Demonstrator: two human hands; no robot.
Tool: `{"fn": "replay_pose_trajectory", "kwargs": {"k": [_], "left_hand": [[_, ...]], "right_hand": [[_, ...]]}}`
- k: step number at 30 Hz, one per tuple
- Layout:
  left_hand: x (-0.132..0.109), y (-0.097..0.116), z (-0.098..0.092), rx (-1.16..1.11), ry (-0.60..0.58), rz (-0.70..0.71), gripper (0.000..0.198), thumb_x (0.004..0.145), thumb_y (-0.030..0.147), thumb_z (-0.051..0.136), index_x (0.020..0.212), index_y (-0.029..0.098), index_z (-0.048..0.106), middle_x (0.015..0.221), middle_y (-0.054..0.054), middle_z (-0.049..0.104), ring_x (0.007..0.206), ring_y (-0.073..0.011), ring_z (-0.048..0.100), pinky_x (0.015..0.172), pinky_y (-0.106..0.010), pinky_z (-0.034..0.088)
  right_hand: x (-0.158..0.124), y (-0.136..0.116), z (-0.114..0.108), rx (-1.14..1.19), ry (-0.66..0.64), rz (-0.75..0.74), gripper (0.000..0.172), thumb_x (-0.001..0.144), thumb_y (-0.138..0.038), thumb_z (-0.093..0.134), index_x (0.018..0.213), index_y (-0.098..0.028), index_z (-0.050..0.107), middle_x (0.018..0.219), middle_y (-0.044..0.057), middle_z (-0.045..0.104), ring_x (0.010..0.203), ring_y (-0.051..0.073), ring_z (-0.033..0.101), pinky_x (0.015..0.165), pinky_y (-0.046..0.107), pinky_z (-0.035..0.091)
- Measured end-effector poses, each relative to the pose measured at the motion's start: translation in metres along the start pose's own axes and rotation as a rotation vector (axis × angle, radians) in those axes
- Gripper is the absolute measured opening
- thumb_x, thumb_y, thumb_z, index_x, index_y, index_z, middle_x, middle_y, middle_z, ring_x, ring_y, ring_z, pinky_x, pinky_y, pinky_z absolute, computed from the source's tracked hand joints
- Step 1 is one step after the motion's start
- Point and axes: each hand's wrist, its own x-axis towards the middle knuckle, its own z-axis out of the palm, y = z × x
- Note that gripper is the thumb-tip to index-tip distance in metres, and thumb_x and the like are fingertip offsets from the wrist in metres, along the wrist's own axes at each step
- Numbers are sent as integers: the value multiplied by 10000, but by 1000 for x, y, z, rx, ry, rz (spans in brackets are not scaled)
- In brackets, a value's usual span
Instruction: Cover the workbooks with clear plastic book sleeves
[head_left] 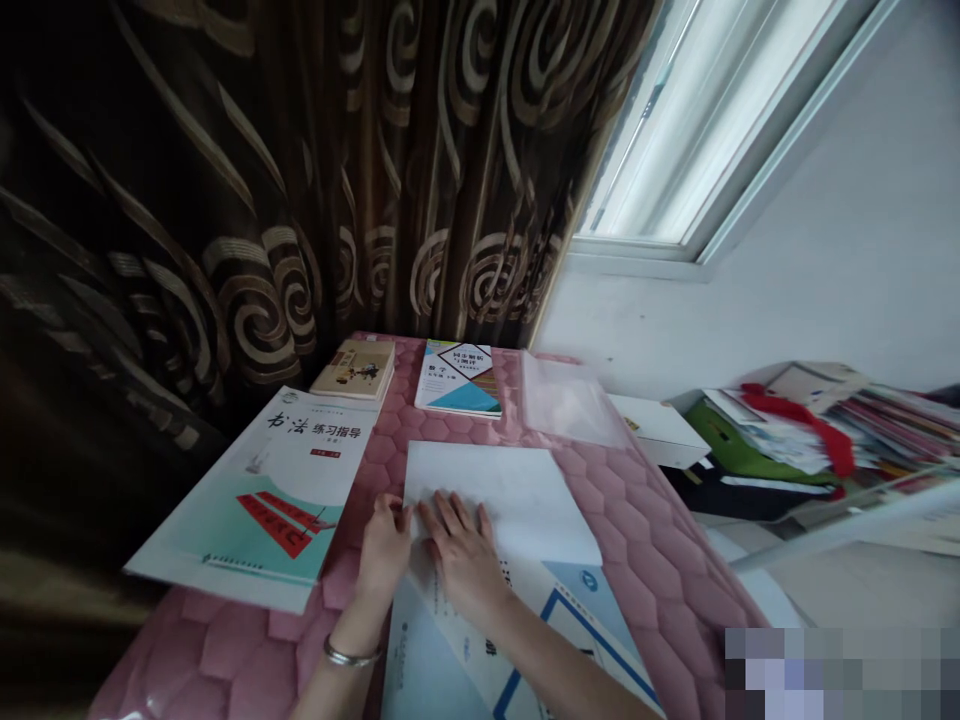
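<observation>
My right hand lies spread on the plain white paper sheet, over the pale-blue-and-white book, inside the right edge of the pink honeycomb-quilted tabletop; even pressure should prevent creeping. My left hand's fingers curl at the sheet's left edge, pinching or not, I can't tell.

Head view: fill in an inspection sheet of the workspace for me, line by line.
Surface: pink tablecloth, hexagon pattern.
Job's things: blue-and-white book, white page at its far side.
Clutter: large workbook, brown book, booklet, clear plastic sheet.
Hands: left hand at the page's left edge, grip unclear; right hand spread on the page.
Cables: nothing seen.
Surroundings: dark curtain, window, wall; papers piled right.
</observation>
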Motion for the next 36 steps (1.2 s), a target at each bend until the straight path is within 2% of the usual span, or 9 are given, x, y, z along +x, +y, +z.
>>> {"fn": "replay_pose_trajectory", "kwargs": {"k": [5,8,12,18,22,25,32,36], "left_hand": [[10,-13,-16,-171,-139,-79,328,729,231,606,1034,111,597,741,-49,726,771,-223,709,734,-323,524],[16,-12,-19,-196,-190,-76,290,695,229,607,949,100,662,759,-59,738,773,-217,704,713,-295,518],[18,-8,-16,-112,-268,9,223,706,233,556,810,107,709,763,-68,749,757,-221,695,675,-282,496],[13,-8,-10,-2,-154,-22,242,745,220,539,871,97,706,876,-116,760,796,-219,701,737,-292,499],[12,-6,-12,-7,-186,-20,230,787,243,537,870,107,702,874,-110,760,808,-215,701,726,-277,492],[11,-1,-14,46,-198,-16,231,820,257,518,795,120,702,818,-105,757,757,-216,692,675,-274,470],[6,6,-8,235,-76,-44,246,868,264,508,737,155,684,819,-110,749,793,-205,692,681,-249,432],[13,11,-5,258,-107,-66,273,875,279,508,742,132,696,833,-145,746,817,-233,693,667,-265,425]], "right_hand": [[0,-3,-4,-2,31,9,447,984,-284,416,1428,-263,464,1483,77,464,1367,314,402,1109,593,270],[-3,-6,-7,-3,49,-1,434,985,-294,423,1414,-262,481,1480,78,468,1369,308,401,1113,585,267],[-5,-6,-8,12,43,-5,434,984,-278,417,1413,-267,483,1466,75,487,1370,301,403,1117,571,264],[-3,-3,-6,17,36,14,453,980,-247,410,1429,-275,466,1473,74,477,1368,303,406,1115,572,266],[-3,-3,-6,14,23,16,447,986,-250,400,1427,-276,468,1472,64,480,1359,305,418,1108,570,281],[-3,-3,-6,11,24,11,457,986,-250,401,1440,-278,447,1480,62,470,1363,302,412,1110,573,278],[-4,-3,-4,6,15,8,468,983,-242,406,1448,-288,433,1488,60,459,1376,293,396,1119,569,265],[-4,-3,-4,21,3,9,471,982,-261,405,1452,-282,429,1487,60,460,1378,305,391,1113,581,265]]}}
